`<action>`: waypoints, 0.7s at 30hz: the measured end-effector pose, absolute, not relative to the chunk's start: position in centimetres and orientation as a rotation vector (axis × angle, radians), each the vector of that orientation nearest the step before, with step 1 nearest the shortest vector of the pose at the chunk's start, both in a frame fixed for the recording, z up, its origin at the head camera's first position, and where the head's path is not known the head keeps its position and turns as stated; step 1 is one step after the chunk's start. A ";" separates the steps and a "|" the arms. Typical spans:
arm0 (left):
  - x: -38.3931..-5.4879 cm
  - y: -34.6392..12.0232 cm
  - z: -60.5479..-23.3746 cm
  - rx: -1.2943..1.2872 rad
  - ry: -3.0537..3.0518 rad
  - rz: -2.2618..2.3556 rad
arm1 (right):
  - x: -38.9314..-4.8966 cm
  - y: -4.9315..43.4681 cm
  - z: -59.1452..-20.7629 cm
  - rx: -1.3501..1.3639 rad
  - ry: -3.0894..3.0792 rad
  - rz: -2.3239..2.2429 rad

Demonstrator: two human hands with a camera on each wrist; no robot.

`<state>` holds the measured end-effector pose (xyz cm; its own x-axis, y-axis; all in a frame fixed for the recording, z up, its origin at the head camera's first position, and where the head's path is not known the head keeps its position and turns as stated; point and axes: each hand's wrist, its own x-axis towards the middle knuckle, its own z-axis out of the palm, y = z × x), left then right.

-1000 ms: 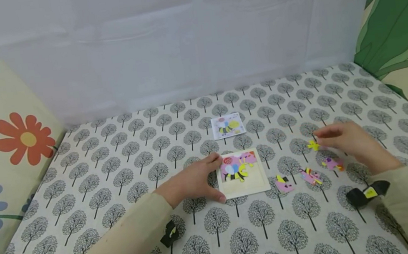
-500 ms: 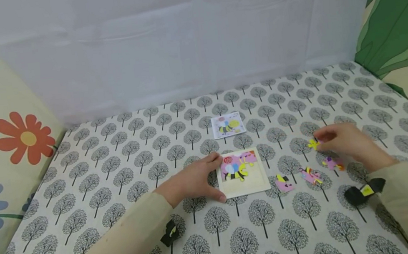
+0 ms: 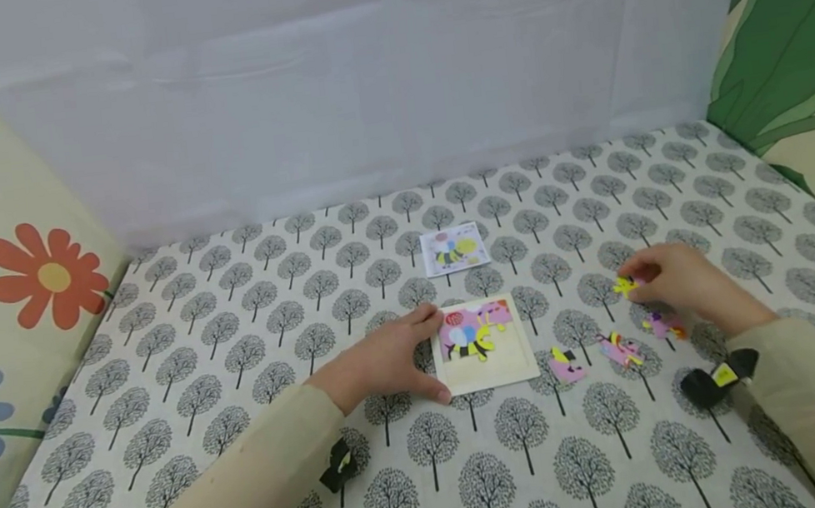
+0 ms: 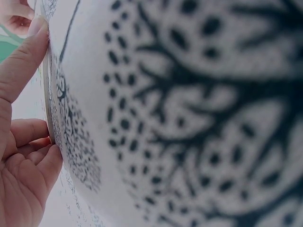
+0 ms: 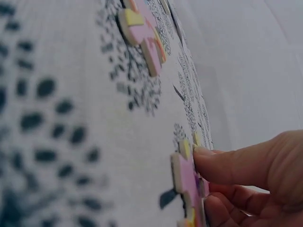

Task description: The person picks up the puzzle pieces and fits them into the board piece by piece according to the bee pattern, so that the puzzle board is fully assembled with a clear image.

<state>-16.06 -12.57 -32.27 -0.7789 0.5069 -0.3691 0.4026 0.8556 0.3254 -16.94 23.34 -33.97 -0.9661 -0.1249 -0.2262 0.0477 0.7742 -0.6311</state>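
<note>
My left hand (image 3: 389, 358) holds the left side of a square puzzle board (image 3: 493, 377), thumb at the near corner and fingers at the far corner. Close up in the left wrist view, thumb and fingers meet the board's thin edge (image 4: 48, 90). Pink, blue and yellow-black pieces fill the board's upper part; its lower part is bare. Off to the right, my right hand (image 3: 674, 278) pinches a yellow puzzle piece (image 3: 624, 286) between thumb and fingers. A pink piece with purple (image 3: 663, 325) lies just below that hand and partly covers the pinch in the right wrist view.
Two more loose pieces, a pink one with black and yellow (image 3: 566, 366) and a pink striped one (image 3: 621, 351), lie right of the board. Behind the board is a picture card (image 3: 455, 249) of a bee. A white sheet (image 3: 390, 97) hangs behind the tree-print cloth (image 3: 253, 355).
My right hand has moved slightly left, its fingers closing on the yellow piece, which has shifted a little. My left hand and the board stay put.
</note>
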 end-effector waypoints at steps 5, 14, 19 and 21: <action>-16.1 -12.5 -32.2 0.671 2.581 0.318 | -17.1 23.3 -33.9 -0.028 2.699 -0.976; -16.0 -12.6 -32.2 0.661 2.581 0.325 | -17.2 23.3 -33.6 -0.046 2.736 -0.960; -16.0 -12.6 -32.2 0.663 2.582 0.317 | -17.1 23.3 -33.6 -0.050 2.731 -0.972; -16.0 -12.6 -32.2 0.663 2.583 0.315 | -17.0 23.4 -33.7 -0.040 2.722 -0.983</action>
